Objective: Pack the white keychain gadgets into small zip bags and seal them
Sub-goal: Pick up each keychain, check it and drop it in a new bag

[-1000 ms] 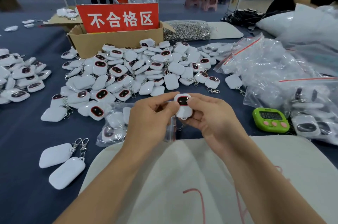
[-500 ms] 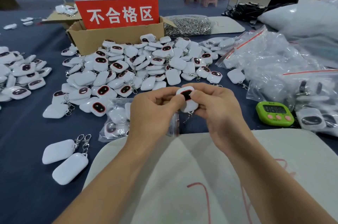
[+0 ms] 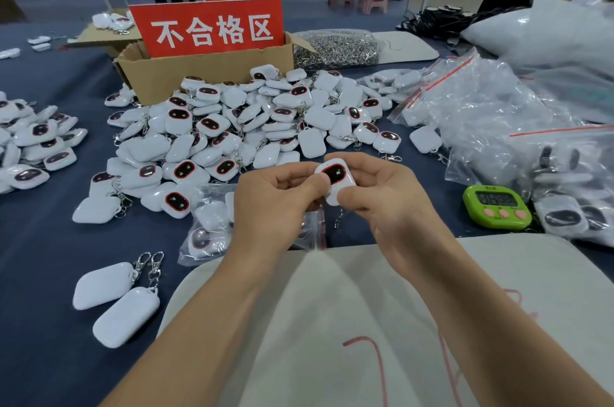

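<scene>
Fingers (image 3: 353,199) of left hand (image 3: 269,204) and right hand (image 3: 395,197) tight around white keychain gadget (image 3: 335,175)

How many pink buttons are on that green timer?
3, in a row on the green timer: left button, middle button, right button. None appears hidden.

A white gadget (image 3: 335,179), its dark oval face rimmed red, is tilted face-up at centre, with a clear zip bag (image 3: 314,227) just beneath it. More gadgets (image 3: 252,127) are heaped beyond, and bags (image 3: 481,117) are piled to the right.
</scene>
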Demonstrator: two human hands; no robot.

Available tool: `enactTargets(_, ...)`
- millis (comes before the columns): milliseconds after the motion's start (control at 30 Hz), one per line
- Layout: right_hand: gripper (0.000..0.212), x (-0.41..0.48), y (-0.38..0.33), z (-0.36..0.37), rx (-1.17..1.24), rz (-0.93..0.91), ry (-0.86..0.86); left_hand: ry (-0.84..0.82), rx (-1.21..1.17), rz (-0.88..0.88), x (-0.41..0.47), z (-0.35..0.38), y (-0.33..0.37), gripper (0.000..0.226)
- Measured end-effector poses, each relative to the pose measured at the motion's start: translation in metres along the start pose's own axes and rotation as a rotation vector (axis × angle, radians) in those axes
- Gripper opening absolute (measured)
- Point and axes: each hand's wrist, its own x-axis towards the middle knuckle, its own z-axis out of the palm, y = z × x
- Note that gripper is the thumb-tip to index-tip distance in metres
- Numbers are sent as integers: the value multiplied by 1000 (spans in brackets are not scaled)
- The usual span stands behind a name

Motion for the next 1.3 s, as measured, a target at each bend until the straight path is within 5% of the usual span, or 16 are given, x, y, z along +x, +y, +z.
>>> enactTargets(367, 42, 0, -1, -1, -144, -66, 71, -6, -39, 53, -4, 3, 2, 14)
enactTargets(533, 17, 2, -4, -4, -122, -87, 142, 54, -193, -3, 1, 1, 0, 19)
enactTargets(700, 40, 2, -7, -9, -313, -262, 305, 92, 116, 195, -6, 4, -3, 36)
enactTargets(833, 43, 2, -9, -10, -437, -359, 378, 99, 102, 266, -9, 3, -2, 39)
enactTargets(1100, 40, 2, -9, -11, -429, -321, 334, 109, 88, 276, -8, 2, -3, 38)
enactTargets(1300, 40, 6, -5, -8, -429, -246, 323, 91, 397, 464, -15, 6, -4, 66)
